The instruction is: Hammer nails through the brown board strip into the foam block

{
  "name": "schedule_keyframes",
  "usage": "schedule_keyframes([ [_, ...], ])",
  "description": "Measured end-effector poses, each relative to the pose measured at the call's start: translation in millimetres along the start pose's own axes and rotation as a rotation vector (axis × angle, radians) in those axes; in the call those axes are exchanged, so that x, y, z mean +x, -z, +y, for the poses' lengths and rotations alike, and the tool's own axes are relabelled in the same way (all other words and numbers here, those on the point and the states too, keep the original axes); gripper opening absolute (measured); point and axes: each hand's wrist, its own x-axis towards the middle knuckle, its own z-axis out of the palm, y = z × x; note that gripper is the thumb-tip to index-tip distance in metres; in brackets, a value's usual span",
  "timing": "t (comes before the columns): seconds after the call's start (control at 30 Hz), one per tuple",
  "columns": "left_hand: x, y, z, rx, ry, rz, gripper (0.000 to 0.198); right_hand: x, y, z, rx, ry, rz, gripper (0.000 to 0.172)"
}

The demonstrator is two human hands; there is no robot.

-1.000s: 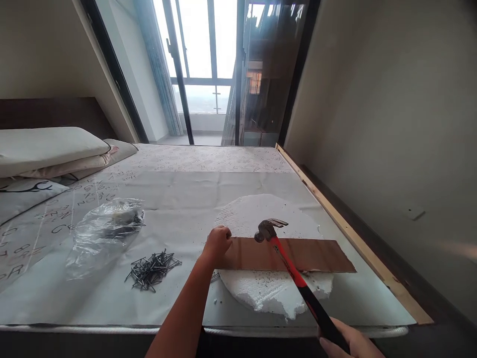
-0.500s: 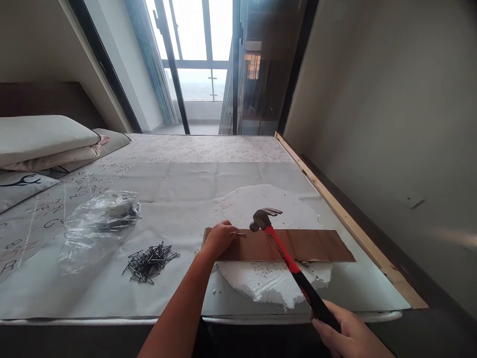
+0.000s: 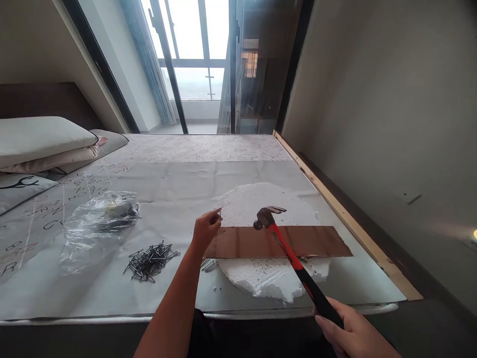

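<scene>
Hammer (image 3: 269,217) in right hand (image 3: 354,333), left hand (image 3: 205,229) seemingly pinching nail (image 3: 219,214)

You are working bare-armed: your left forearm (image 3: 175,308) is showing no sleeve, watch or band along its visible length. Your left hand (image 3: 204,231) and right hand (image 3: 354,335) are wearing no gloves and showing no rings.

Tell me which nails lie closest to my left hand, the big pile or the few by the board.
The few nails by the board, just below your left hand; the big pile lies farther left.
</scene>
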Motion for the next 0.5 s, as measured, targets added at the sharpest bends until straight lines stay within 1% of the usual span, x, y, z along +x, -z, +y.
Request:
schedule_keyframes([
  [0.1, -4.7, -1.6, 1.0, -0.121, 0.087, -0.102, 0.018, 0.2, -1.3, -2.4, -0.021, -0.004, -0.005, 0.058],
  [0.17, -7.9, -7.3, 2.3, -0.111, 0.097, -0.194, 0.016, 0.5, -2.5, -5.3, -0.044, -0.012, -0.006, 0.058],
  [0.2, -8.9, -10.1, 2.8, -0.076, 0.088, -0.222, 0.017, 0.8, -3.3, -6.4, -0.054, -0.009, -0.006, 0.058],
  [0.27, -9.2, -13.6, 3.0, 0.024, 0.057, -0.22, 0.017, 1.7, -5.1, -7.4, -0.061, -0.006, 0.003, 0.06],
  [0.33, -8.3, -14.6, 1.7, 0.114, 0.022, -0.168, 0.015, 2.9, -7.2, -6.5, -0.052, -0.002, 0.016, 0.063],
  [0.4, -7.4, -14.2, -0.5, 0.156, 0.007, -0.141, 0.013, 4.3, -9.2, -5.1, -0.036, 0.001, 0.024, 0.066],
  [0.5, -7.4, -14.2, -4.2, 0.175, 0.001, -0.152, 0.013, 5.2, -11.3, -6.1, -0.031, -0.001, 0.02, 0.067],
])
